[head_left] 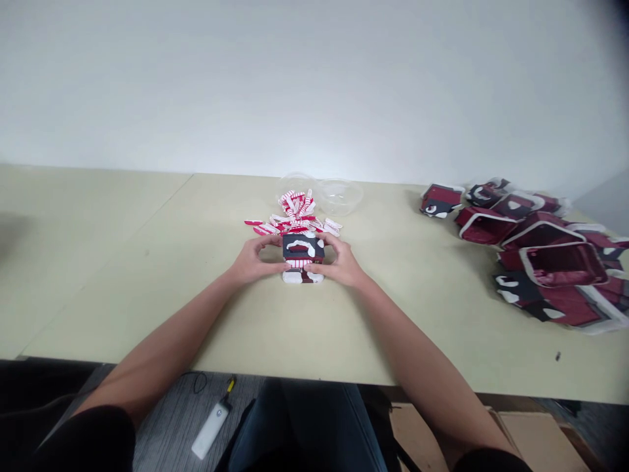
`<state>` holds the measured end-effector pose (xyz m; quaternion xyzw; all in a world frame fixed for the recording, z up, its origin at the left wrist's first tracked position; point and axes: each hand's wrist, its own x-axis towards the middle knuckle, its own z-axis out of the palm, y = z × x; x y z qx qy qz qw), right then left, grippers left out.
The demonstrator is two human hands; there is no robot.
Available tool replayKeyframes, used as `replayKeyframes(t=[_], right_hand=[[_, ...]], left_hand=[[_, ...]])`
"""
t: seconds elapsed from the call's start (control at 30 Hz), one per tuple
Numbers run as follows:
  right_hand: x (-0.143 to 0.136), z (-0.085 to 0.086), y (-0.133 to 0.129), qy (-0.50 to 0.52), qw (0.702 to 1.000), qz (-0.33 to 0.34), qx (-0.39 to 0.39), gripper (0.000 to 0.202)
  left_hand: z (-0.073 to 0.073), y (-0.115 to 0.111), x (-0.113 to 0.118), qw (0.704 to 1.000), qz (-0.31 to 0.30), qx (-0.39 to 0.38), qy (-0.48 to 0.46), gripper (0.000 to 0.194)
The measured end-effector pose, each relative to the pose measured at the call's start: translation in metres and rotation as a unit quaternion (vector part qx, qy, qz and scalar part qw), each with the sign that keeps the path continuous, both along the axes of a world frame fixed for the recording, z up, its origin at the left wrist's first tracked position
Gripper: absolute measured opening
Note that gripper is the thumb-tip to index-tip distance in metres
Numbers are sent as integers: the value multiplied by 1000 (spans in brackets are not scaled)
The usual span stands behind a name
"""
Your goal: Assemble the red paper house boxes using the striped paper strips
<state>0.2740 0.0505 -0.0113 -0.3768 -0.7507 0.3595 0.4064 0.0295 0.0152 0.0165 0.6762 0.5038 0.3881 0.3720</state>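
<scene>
A small toy house (303,248) with a dark roof, white snow-like trim and a red-and-white striped awning (299,263) stands on the table in front of me. My left hand (256,262) grips its left side, the thumb on the front by the awning. On the opposite side my right hand (339,262) holds the house the same way, its thumb also at the awning. Just behind the house lies a pile of red-and-white striped pieces (297,210), partly hidden by it.
Two clear plastic bowls (340,196) sit behind the pile. Several more dark red toy houses (545,236) are heaped at the right, some with open bottoms facing me. A small dark bit (557,356) lies near the front right edge. Below the table are a white power bank (211,429) and cardboard (417,436).
</scene>
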Motion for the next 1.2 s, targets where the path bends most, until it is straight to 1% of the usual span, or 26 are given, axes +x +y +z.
replayKeyframes(t=[0.2,0.4,0.57,0.77,1.0,1.1,1.2], right_hand=[[0,-1,0,19,1000,5,-24,83],[-1,0,-1,21,999,0,-30,83],[-1,2,-2,16,999,2,-29,80],[-2,4,-3,8,1000,-3,11,80],[-5,1,-7,-59,996,-56,47,85],[-6,0,-7,-63,995,-57,50,84],[-6,1,-7,-53,997,-52,32,83]], left_hand=[[1,1,0,1000,19,-10,11,66],[0,1,0,1000,4,-4,-7,63],[-1,1,1,1000,6,-3,-8,62],[-1,0,3,1000,8,13,-7,62],[-1,2,5,999,16,43,15,58],[-4,5,7,999,17,49,12,58],[-7,8,9,999,20,49,10,56]])
